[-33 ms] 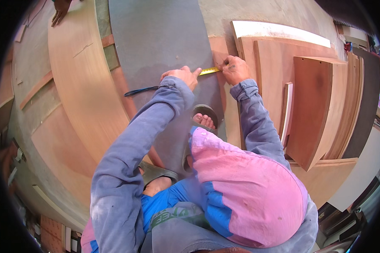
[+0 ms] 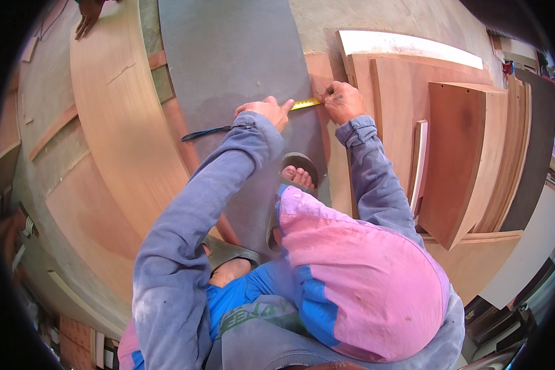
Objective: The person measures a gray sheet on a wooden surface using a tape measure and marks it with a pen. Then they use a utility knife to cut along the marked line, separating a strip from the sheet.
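Observation:
A grey sheet [image 2: 234, 55] lies flat on the floor, and I crouch over it. A yellow measuring tape [image 2: 305, 103] is stretched across its right part. My left hand [image 2: 266, 111] is closed over the tape's left end, index finger pressed along the blade. A thin dark cord [image 2: 206, 131] trails left from that hand. My right hand [image 2: 344, 100] pinches the tape's other end at the sheet's right edge. My sandalled foot [image 2: 297, 174] stands on the sheet just below the hands.
Long brown plywood boards [image 2: 117, 123] lie to the left of the sheet. A stack of wooden panels [image 2: 462, 142] and a white-edged board [image 2: 407, 46] sit on the right. Another person's hand [image 2: 89, 15] rests on the plywood at the top left.

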{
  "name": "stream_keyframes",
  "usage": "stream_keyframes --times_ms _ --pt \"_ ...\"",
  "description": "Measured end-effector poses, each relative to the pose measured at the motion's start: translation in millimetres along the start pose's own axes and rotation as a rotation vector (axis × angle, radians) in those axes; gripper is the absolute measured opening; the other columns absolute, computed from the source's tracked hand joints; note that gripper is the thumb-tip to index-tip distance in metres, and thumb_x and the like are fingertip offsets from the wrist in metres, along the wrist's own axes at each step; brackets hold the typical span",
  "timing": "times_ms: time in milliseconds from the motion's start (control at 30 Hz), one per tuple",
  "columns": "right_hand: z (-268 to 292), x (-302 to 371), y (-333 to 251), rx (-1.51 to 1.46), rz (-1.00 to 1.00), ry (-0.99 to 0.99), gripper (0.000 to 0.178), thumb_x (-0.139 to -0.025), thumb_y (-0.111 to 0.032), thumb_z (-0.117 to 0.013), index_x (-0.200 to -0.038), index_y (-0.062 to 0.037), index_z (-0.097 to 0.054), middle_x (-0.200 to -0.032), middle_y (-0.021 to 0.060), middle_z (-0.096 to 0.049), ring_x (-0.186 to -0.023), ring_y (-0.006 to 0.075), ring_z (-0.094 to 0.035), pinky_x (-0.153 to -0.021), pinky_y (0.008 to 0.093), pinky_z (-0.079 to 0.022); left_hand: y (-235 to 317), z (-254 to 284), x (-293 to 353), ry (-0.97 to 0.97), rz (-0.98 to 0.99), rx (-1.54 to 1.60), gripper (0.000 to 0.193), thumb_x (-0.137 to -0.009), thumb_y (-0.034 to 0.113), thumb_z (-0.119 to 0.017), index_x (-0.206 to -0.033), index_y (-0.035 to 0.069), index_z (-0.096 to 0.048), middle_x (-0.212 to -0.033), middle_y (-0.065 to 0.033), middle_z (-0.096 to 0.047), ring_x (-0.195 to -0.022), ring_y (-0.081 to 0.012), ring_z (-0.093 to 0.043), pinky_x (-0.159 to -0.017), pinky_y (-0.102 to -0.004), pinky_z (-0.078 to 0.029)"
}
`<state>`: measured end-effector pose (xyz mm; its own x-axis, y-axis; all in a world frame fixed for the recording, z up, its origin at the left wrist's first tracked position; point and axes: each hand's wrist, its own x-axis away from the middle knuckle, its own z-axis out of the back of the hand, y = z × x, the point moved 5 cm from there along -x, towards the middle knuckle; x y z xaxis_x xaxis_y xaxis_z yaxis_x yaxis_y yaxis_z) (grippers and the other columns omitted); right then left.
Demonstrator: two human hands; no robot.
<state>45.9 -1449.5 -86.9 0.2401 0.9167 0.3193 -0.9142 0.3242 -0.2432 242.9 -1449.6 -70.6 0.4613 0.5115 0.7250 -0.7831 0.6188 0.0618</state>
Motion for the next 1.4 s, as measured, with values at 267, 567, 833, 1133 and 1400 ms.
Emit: stream_keyframes --times_ms 267,567,833,1133,1400 --pt "-5 -8 4 -0.051 -0.001 0.065 0.028 -0.079 -0.033 -0.078 -0.087 -0.0063 -0.074 -0.09 0.0185 -0.071 -0.089 0.0371 -0.068 -0.077 0.0442 -0.053 0 2 -6 0.003 0.013 0.076 0.061 -0.099 0.018 -0.049 -0.156 0.029 -0.029 -0.125 -0.0157 -0.054 -0.097 -0.0416 -0.068 -0.073 -0.0647 -0.055" --pt "1 -2 -7 -0.065 -0.078 -0.024 0.04 -0.078 -0.039 -0.079 -0.093 -0.0029 -0.071 -0.098 0.0188 -0.069 -0.098 0.0379 -0.066 -0.083 0.0447 -0.052 1 3 -3 0.074 0.014 -0.022 0.066 -0.097 0.014 -0.05 -0.156 0.033 -0.027 -0.116 -0.0133 -0.058 -0.089 -0.0354 -0.071 -0.071 -0.0557 -0.06" --pt "0 4 -16 0.031 -0.072 -0.002 0.038 -0.082 -0.035 -0.077 -0.105 -0.0058 -0.068 -0.111 0.0191 -0.064 -0.102 0.0409 -0.065 -0.087 0.0499 -0.052 -26 -11 14 0.129 -0.123 0.019 0.072 -0.096 0.015 -0.052 -0.158 0.03 -0.018 -0.113 -0.0175 -0.058 -0.086 -0.0352 -0.071 -0.071 -0.0458 -0.059" --pt "-6 -5 -13 0.096 -0.105 -0.104 0.043 -0.083 -0.038 -0.077 -0.111 -0.0071 -0.068 -0.118 0.0186 -0.062 -0.109 0.0403 -0.063 -0.091 0.0503 -0.051 -124 -57 92 0.173 -0.219 -0.193 0.081 -0.09 0.008 -0.059 -0.157 0.035 -0.022 -0.099 -0.0105 -0.055 -0.071 -0.0286 -0.065 -0.055 -0.0395 -0.054" --pt "-8 -9 -13 0.094 -0.103 -0.12 0.045 -0.083 -0.037 -0.076 -0.119 -0.01 -0.067 -0.119 0.0196 -0.063 -0.11 0.0395 -0.064 -0.093 0.0484 -0.051 -117 -70 80 0.151 -0.122 -0.188 0.076 -0.092 0.005 -0.052 -0.156 0.037 -0.027 -0.097 -0.0093 -0.055 -0.07 -0.0246 -0.064 -0.055 -0.0372 -0.053"
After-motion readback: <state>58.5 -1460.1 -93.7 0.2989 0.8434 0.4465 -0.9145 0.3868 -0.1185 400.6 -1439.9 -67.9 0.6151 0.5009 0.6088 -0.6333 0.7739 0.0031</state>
